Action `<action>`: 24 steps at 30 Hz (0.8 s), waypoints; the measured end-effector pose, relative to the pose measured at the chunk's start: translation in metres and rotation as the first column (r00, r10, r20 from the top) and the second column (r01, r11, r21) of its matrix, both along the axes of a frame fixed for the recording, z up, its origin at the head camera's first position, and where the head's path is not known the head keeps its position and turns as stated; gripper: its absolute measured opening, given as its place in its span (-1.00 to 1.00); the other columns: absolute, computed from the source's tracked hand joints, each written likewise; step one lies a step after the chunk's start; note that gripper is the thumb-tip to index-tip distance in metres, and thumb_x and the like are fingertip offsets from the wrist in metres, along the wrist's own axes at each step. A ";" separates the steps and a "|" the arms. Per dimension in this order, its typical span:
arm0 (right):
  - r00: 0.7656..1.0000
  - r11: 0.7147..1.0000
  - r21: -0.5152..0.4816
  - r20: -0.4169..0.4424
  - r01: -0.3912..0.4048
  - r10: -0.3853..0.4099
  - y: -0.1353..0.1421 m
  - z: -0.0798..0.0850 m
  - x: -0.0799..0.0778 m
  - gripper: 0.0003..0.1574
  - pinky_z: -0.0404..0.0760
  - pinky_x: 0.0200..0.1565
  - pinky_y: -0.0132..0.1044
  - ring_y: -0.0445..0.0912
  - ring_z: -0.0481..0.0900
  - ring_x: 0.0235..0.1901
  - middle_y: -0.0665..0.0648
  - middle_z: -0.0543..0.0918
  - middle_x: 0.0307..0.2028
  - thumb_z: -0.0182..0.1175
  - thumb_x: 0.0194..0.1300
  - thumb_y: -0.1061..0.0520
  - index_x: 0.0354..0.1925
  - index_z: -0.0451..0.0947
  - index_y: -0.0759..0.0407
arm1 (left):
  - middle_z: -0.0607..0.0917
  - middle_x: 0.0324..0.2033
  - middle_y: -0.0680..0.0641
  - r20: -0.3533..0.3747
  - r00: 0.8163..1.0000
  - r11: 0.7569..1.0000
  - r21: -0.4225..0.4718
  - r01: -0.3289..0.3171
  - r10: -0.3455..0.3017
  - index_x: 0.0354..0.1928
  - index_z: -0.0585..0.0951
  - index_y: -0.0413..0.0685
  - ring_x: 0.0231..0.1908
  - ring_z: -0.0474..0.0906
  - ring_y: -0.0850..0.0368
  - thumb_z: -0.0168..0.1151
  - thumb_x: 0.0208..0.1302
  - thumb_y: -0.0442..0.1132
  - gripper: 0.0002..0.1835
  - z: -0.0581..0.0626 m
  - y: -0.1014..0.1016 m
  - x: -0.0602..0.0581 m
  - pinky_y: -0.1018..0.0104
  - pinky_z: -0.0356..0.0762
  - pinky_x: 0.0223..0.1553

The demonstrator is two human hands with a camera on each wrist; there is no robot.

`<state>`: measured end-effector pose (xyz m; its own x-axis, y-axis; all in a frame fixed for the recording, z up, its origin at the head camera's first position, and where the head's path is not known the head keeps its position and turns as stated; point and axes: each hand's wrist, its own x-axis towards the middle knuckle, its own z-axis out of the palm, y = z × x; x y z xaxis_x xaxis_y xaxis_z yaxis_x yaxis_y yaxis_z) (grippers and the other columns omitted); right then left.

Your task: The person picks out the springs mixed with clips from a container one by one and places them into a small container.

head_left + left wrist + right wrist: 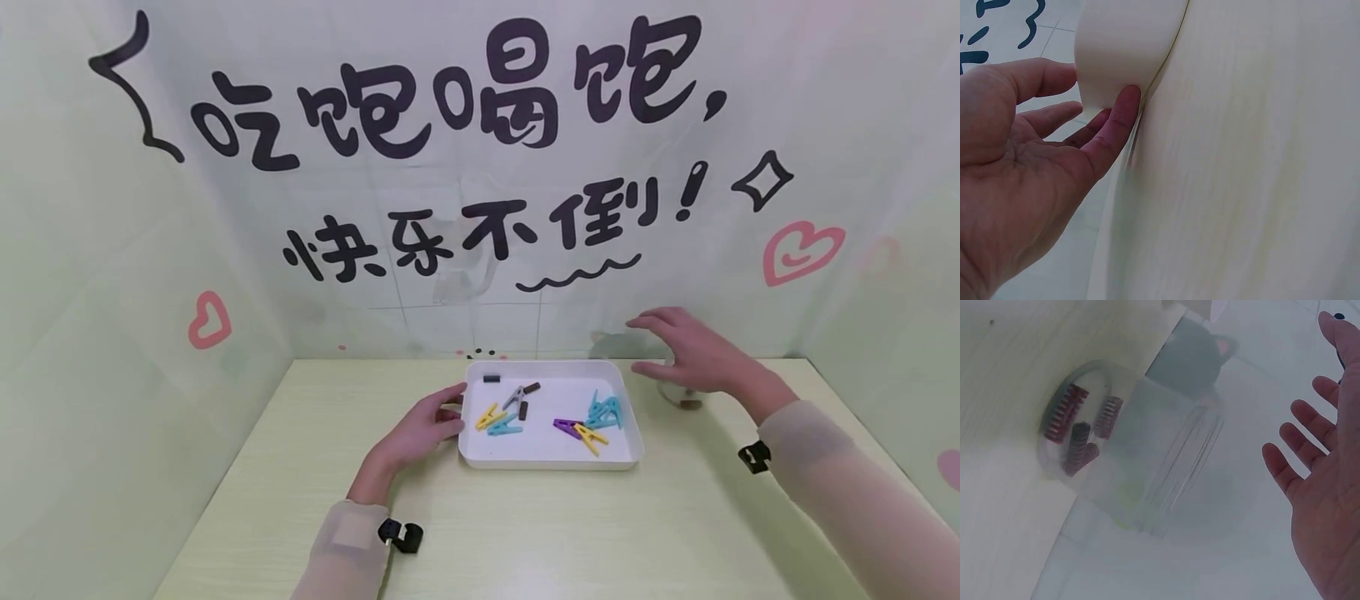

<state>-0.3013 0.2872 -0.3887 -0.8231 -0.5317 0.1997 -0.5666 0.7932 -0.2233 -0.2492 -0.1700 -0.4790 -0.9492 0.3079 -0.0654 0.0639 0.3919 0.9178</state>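
Observation:
My left hand [426,429] is at the left end of a white tray [551,463], its fingers touching the outer wall. In the left wrist view its relaxed fingertips [1126,103] lie against the tray wall [1125,50]. Inside the tray lie yellow, teal, grey and purple clothespins [591,437] and a few small dark ribbed pieces [491,378]. My right hand [693,350] hovers with spread fingers beside a clear jar [1141,456], holding nothing. Dark red and grey ribbed pieces [1066,414] sit at the jar's bottom.
A pale wooden table [540,533] carries the tray and the jar. Close behind them stands a white printed backdrop [420,325] with black lettering, and side panels [892,350] flank the table.

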 end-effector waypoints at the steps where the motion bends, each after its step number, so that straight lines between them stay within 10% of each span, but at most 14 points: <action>1: 1.000 1.000 0.006 0.001 -0.007 0.007 -0.004 0.000 -0.001 -0.12 0.43 0.33 0.36 0.29 0.34 0.38 0.33 0.45 0.38 0.46 0.36 -0.20 0.45 0.47 0.15 | 0.53 0.35 -0.21 0.000 1.000 1.000 0.001 0.000 0.000 0.60 0.31 -0.20 0.14 0.58 -0.02 0.21 0.52 -0.42 -0.34 0.000 0.000 0.000 0.02 0.60 0.22; 24: 0.976 0.974 0.084 0.071 -0.210 0.204 -0.095 -0.006 -0.029 -0.46 0.52 0.32 0.15 0.18 0.43 0.33 0.22 0.53 0.32 0.47 0.36 -0.07 0.24 0.64 -0.01 | 0.52 0.37 -0.18 0.001 1.000 1.000 -0.022 0.001 -0.001 0.62 0.30 -0.16 0.16 0.56 -0.04 0.20 0.53 -0.41 -0.33 0.002 0.000 0.001 0.04 0.59 0.23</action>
<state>-0.3300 0.1919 -0.3950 -0.7025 -0.7052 0.0955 -0.7079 0.6787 -0.1954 -0.2477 -0.1702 -0.4769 -0.9489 0.3069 -0.0733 0.0629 0.4116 0.9092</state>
